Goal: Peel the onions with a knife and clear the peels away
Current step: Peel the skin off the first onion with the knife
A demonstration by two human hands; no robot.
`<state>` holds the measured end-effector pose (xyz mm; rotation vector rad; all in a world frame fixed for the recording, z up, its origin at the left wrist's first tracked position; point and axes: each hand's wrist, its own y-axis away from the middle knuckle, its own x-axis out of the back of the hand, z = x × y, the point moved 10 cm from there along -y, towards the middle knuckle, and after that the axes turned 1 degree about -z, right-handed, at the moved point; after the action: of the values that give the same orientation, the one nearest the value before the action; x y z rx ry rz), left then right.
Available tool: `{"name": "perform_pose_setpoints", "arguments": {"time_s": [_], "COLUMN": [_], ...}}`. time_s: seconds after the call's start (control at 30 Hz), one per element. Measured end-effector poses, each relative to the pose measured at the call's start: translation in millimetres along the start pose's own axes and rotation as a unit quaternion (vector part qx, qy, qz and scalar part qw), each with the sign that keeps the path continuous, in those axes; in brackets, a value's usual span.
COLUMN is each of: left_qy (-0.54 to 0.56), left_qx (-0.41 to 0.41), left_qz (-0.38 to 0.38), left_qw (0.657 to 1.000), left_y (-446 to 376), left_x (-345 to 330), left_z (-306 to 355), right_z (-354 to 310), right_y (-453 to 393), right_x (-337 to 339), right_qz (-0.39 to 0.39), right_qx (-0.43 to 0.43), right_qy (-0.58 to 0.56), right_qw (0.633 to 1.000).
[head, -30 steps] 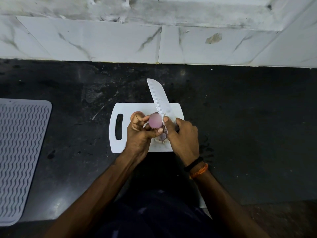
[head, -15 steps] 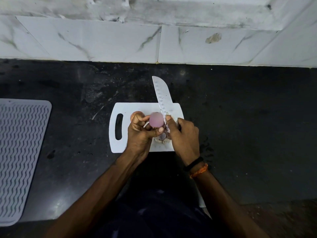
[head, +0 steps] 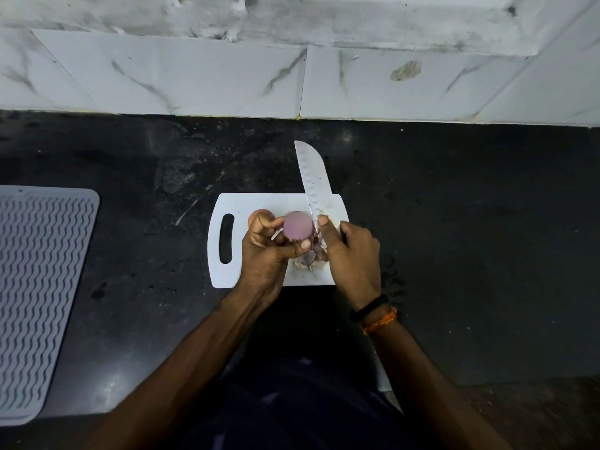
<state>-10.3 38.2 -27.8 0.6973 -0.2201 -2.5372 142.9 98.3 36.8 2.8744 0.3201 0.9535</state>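
Pink peeled onion point(head: 297, 225) held over white board point(head: 259, 203).
Left hand point(head: 269, 251) fingers curled around onion; right hand point(head: 350, 251) clamped on knife point(head: 313, 177), blade beside onion, pointing away. Peels point(head: 306, 258) on board below.

- The dark tabletop point(head: 454, 222) lies bare across the whole right half of the frame — wide room there from the cutting board point(head: 259, 203) out to the right edge.
- Upper centre: a bare strip of tabletop runs between the board and the white tiled wall point(head: 194, 76), but the knife point(head: 313, 177) blade juts up across it, tip pointing toward the wall.
- Left of the board, open tabletop reaches as far as the grey ribbed mat point(head: 39, 287) at the left edge.
- The board's middle is crowded — both hands, left hand point(head: 269, 251) and right hand point(head: 350, 254), an onion point(head: 297, 226) and peels point(head: 306, 258); only its handle-slot end at the left is free.
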Motion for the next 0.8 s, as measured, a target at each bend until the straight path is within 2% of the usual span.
{"name": "perform_pose_setpoints", "arguments": {"time_s": [0.37, 0.5, 0.6, 0.8], "left_qy": [-0.006, -0.016, -0.015, -0.030], "left_qx": [-0.021, -0.010, -0.015, -0.028], "left_qz": [-0.002, -0.018, -0.018, 0.001], "left_qw": [1.000, 1.000, 1.000, 0.999], "left_y": [2, 3, 3, 2], "left_x": [-1, -8, -9, -1], "left_z": [5, 5, 6, 7], "right_z": [-3, -2, 0, -5], "right_y": [-2, -2, -2, -1], "right_x": [-15, -2, 2, -15], "right_qz": [-0.045, -0.001, 0.004, -0.048], "right_qx": [0.032, 0.001, -0.015, 0.024], "right_qy": [0.043, -0.014, -0.003, 0.027], "right_qw": [0.998, 1.000, 1.000, 0.998]}}
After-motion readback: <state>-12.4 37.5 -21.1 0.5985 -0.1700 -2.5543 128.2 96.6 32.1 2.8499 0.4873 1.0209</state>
